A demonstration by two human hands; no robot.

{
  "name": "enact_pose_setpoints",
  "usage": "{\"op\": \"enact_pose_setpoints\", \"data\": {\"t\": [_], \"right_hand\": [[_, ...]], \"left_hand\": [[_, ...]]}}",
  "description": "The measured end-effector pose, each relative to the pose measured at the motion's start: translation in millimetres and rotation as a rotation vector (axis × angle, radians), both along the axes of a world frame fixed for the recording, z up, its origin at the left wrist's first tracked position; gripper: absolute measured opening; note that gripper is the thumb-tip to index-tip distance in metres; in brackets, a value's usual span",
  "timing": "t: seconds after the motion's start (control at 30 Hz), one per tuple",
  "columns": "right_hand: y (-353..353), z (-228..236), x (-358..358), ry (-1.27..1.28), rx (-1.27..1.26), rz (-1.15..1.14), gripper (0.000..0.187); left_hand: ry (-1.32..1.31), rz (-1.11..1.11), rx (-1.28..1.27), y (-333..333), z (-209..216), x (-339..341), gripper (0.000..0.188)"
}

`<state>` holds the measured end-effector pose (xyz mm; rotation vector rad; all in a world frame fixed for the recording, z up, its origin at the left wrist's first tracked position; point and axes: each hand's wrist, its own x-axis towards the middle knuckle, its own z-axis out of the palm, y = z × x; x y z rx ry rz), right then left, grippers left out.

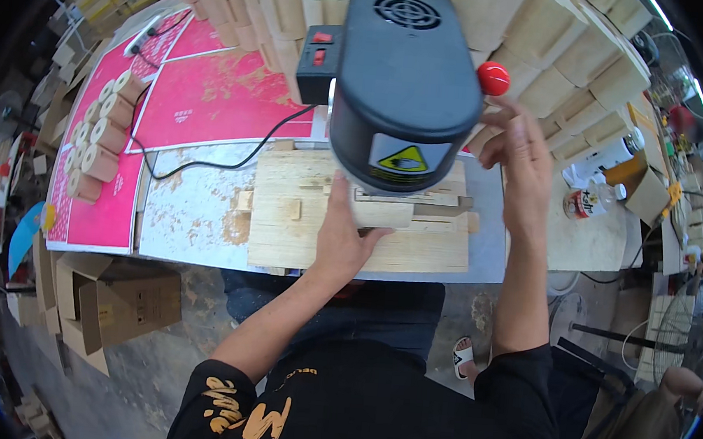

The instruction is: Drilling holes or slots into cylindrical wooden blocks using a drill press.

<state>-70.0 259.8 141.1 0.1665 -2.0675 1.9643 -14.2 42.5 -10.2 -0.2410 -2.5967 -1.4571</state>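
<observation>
A dark grey benchtop machine point(407, 84) with a round vent, red switches and a yellow warning label stands in the middle of the table. Under its front edge lies a pale wooden piece point(383, 215) on a plywood board point(299, 252). My left hand point(342, 239) grips that piece from its left end, thumb along the near side; the machine hides part of the fingertips. To the machine's right, my right hand point(522, 150) is raised just below a red ball knob point(493, 79). Its fingers are bent and apart, holding nothing.
Wooden cylinders point(100, 163) stand in rows on pink sheeting point(203, 113) at left. Stacked pale wood blocks point(539, 36) rise behind the machine. A black cable point(207, 164) crosses the table. A plastic bottle point(588, 203) stands at right, an open cardboard box point(134, 301) on the floor.
</observation>
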Motion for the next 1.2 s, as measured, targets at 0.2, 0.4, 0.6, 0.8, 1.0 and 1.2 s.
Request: {"op": "enact_pose_setpoints", "data": {"t": [0.2, 0.4, 0.6, 0.8, 1.0, 1.2], "right_hand": [[-24, 36, -17, 0.103, 0.029, 0.042, 0.044], [-39, -2, 28, 0.326, -0.064, 0.110, 0.027], [-22, -98, 44, 0.776, 0.722, -0.033, 0.011], [-16, -64, 30, 0.969, 0.819, 0.097, 0.011], [-29, 37, 10, 0.242, 0.181, 0.096, 0.042], [-10, -57, 41, 0.303, 0.884, 0.124, 0.047]], "left_hand": [[0.016, -0.001, -0.025, 1, 1, 0, 0.116], [0.045, -0.006, -0.013, -5, -5, 1, 0.115], [0.051, -0.027, 0.019, -2, -5, -3, 0.114], [0.143, -0.023, -0.018, -1, -6, -5, 0.110], [-0.182, -0.201, 0.002, -40, 48, -26, 0.113], [-0.200, -0.273, -0.269, -76, 59, -1, 0.097]]}}
